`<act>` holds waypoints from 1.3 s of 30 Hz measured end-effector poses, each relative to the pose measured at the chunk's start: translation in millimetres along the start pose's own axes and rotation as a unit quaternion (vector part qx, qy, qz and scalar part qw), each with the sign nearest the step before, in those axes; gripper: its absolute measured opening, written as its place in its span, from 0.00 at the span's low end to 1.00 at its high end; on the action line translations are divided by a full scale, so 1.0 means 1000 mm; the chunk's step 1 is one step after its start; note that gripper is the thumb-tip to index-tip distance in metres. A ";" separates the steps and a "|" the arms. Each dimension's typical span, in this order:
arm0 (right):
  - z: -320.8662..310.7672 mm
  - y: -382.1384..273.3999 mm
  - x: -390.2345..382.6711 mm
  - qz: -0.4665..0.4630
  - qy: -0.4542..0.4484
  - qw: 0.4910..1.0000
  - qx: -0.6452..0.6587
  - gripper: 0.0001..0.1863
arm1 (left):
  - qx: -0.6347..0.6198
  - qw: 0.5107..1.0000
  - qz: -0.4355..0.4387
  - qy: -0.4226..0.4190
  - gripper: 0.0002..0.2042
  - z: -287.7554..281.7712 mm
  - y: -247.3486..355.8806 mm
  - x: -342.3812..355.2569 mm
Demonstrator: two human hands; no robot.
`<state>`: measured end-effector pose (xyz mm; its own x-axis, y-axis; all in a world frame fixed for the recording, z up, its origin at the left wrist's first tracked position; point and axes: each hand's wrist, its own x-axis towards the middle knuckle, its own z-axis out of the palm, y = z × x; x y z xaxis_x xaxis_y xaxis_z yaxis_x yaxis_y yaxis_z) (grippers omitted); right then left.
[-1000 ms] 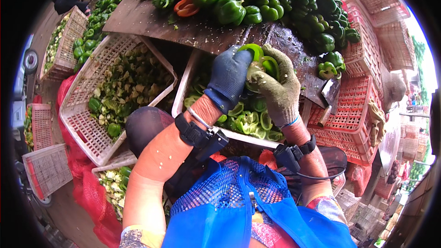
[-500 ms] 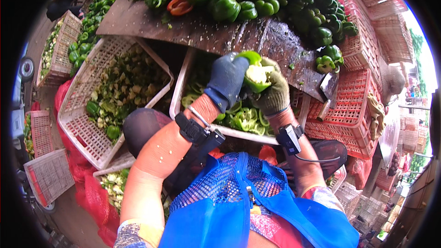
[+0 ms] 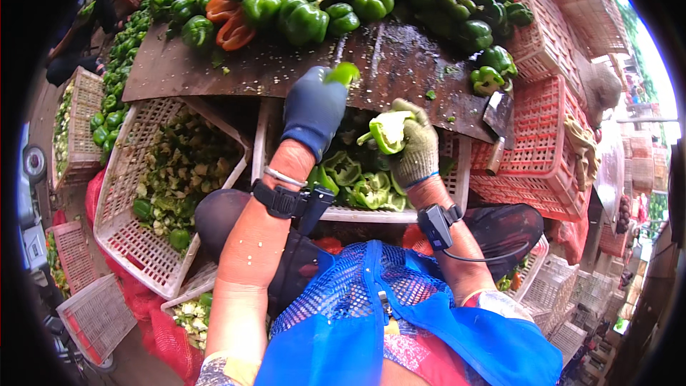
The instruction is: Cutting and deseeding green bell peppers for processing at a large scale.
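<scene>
A: How do the fingers stand?

B: On the left hand point(image 3: 313, 109), in its blue glove, they're curled round a bright green slice point(image 3: 344, 73) whose end pokes out above them. The right hand point(image 3: 419, 144), in a greyish knit glove, pinches a pepper half point(image 3: 389, 132) by its right side, pale inside showing.

A: What worries you there?

B: That right-hand pinch. It seems to catch only one side, and cut pepper is probably slick, so the half could twist out. It's above the white crate point(image 3: 379, 216), so it might land among the cut pieces point(image 3: 371, 189), bringing its core along.

A: And the left?

B: The slice is blurred; I can't tell how firmly it sits. A loose hold could let it skid over the brown board point(image 3: 214, 75), which has a wet shine and scattered seeds.

A: How does the half look?

B: Green at the rim, whitish pulp across the inside, a pale green nub pointing left. The cut pieces below look hollow and lighter green. Farther out, at the back of the board, the whole peppers point(image 3: 304, 21) are darker and glossy, with orange-red ones point(image 3: 236, 31) beside them.
</scene>
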<state>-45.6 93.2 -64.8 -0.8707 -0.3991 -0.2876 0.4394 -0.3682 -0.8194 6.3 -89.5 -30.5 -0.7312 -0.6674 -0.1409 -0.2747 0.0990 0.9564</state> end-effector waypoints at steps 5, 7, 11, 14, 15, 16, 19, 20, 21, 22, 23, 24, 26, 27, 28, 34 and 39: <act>0.007 -0.052 -0.006 -0.199 0.007 0.922 -0.331 0.16 | 0.167 0.968 0.176 -0.057 0.31 0.009 0.018 -0.033; 0.013 -0.056 -0.012 -0.235 -0.034 0.891 -0.386 0.17 | 0.137 0.950 0.181 -0.216 0.30 0.019 0.027 -0.051; 0.023 -0.048 -0.020 -0.191 -0.021 0.957 -0.216 0.19 | 0.064 0.973 0.163 -0.147 0.16 0.022 0.032 -0.055; 0.038 -0.033 -0.022 -0.108 0.078 0.991 -0.010 0.19 | -0.023 0.987 0.138 -0.073 0.11 0.033 0.017 -0.042; 0.045 -0.030 -0.026 -0.102 0.071 0.992 -0.004 0.19 | -0.110 0.991 0.054 -0.050 0.12 0.030 0.010 -0.036; 0.052 -0.027 -0.029 -0.123 0.069 0.990 -0.029 0.19 | -0.060 0.993 0.098 -0.035 0.10 0.026 0.000 -0.025; 0.050 -0.024 -0.031 -0.279 0.017 0.930 -0.238 0.17 | 0.333 0.875 0.345 0.067 0.06 0.025 -0.010 -0.008; 0.053 -0.026 -0.038 -0.299 -0.025 0.918 -0.260 0.16 | 0.384 0.876 0.289 0.042 0.06 0.025 -0.008 -0.008; 0.054 -0.026 -0.045 -0.318 -0.067 0.903 -0.280 0.16 | 0.382 0.878 0.284 0.044 0.06 0.026 -0.016 -0.001; 0.048 -0.021 -0.051 -0.228 -0.145 0.928 -0.257 0.14 | 0.341 0.903 0.249 0.077 0.06 0.027 -0.025 0.010; 0.058 -0.018 -0.057 -0.337 -0.186 0.859 -0.338 0.13 | 0.300 0.923 0.214 0.108 0.06 0.023 -0.024 0.016; 0.062 -0.025 -0.057 -0.399 -0.212 0.790 -0.415 0.13 | 0.273 0.930 0.206 0.132 0.08 0.017 -0.025 0.020; 0.054 -0.036 -0.047 -0.328 -0.175 0.782 -0.500 0.14 | -0.123 0.987 0.007 0.100 0.08 0.013 -0.010 0.019; 0.044 -0.039 -0.037 -0.193 -0.114 0.837 -0.498 0.15 | -0.491 0.849 -0.190 0.045 0.09 0.009 -0.001 0.017; 0.030 -0.049 -0.022 -0.225 -0.123 0.752 -0.607 0.18 | -0.514 0.835 -0.196 0.009 0.11 0.001 -0.004 0.018; 0.052 -0.049 -0.017 -0.100 -0.188 0.891 -0.400 0.27 | -0.402 0.907 -0.124 -0.019 0.16 -0.011 -0.003 -0.006; 0.033 -0.039 -0.006 -0.202 -0.084 0.866 -0.449 0.24 | -0.237 0.965 0.024 0.108 0.11 -0.071 0.011 -0.018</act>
<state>-50.1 82.7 -15.1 -0.8351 -0.5350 0.1279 -0.3098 0.2653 -0.9131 60.2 -128.6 0.9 -0.5754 -0.8133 -0.0860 0.1105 -0.1815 0.9772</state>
